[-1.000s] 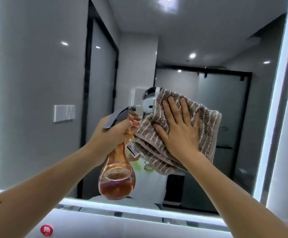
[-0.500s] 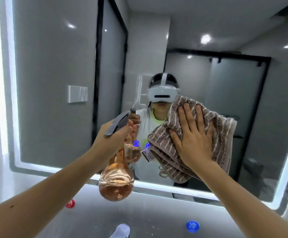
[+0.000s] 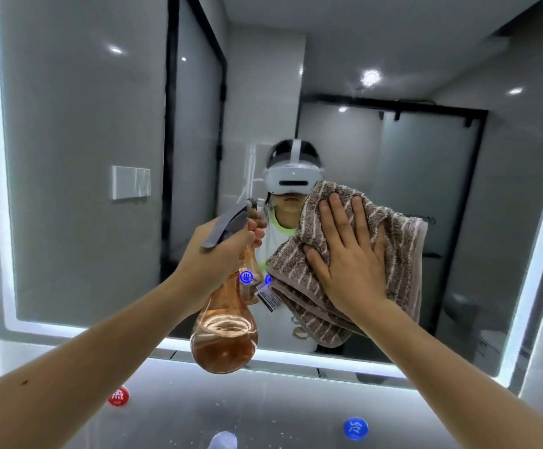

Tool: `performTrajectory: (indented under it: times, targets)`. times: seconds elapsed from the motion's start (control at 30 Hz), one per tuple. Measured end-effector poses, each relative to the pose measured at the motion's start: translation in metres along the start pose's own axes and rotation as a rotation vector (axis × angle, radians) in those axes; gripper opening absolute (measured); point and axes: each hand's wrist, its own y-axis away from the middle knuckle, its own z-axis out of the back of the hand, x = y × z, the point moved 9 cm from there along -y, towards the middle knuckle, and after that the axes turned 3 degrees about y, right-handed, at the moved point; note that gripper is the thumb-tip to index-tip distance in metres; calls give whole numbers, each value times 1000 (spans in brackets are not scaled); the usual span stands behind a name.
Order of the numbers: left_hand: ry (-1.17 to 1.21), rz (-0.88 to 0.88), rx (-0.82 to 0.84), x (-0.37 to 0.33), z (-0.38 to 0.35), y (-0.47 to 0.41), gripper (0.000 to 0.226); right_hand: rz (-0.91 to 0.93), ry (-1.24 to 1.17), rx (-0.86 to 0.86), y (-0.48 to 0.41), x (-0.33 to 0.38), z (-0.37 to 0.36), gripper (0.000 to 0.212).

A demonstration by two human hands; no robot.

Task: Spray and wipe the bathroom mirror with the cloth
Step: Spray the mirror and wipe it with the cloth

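Observation:
A large wall mirror (image 3: 79, 176) with a lit border fills the view. My right hand (image 3: 349, 254) lies flat, fingers spread, pressing a folded brown striped cloth (image 3: 399, 254) against the glass right of centre. My left hand (image 3: 218, 254) grips the neck of an amber spray bottle (image 3: 224, 335) with a grey trigger head, held just in front of the mirror, left of the cloth. A white tag hangs from the bottle's neck. The cloth hides the glass behind it.
Below the mirror runs a grey wall panel (image 3: 263, 413) with a red round sticker (image 3: 118, 396) and a blue round sticker (image 3: 355, 428). A tap top (image 3: 223, 440) shows at the bottom edge. Two small blue lit icons (image 3: 246, 277) glow on the mirror.
The view has tilted down, showing the panel below the mirror. My right hand with the cloth has slid slightly right and down on the glass. The bottle stays held in my left hand.

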Motion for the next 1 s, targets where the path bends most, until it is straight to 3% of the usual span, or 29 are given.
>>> performTrajectory:
  times: [0.23, 0.4, 0.53, 0.7, 0.83, 1.0]
  targets:
    - [59, 49, -66, 5, 21, 0, 30, 100, 38, -22, -27, 34, 4, 69]
    - [24, 81, -133, 11, 68, 0, 23, 194, 57, -38, -50, 93, 0, 68]
    - [20, 103, -225, 19, 127, 4, 20, 311, -112, -1, -64, 155, -14, 68]
    - [-20, 75, -257, 19, 189, 15, 16, 357, -125, -34, -73, 209, -20, 67]
    - [-22, 74, -290, 19, 228, 19, 16, 386, -313, -66, -78, 256, -31, 67]
    - [-93, 68, -260, 22, 244, 19, 10, 458, -213, -71, -77, 261, -30, 62]
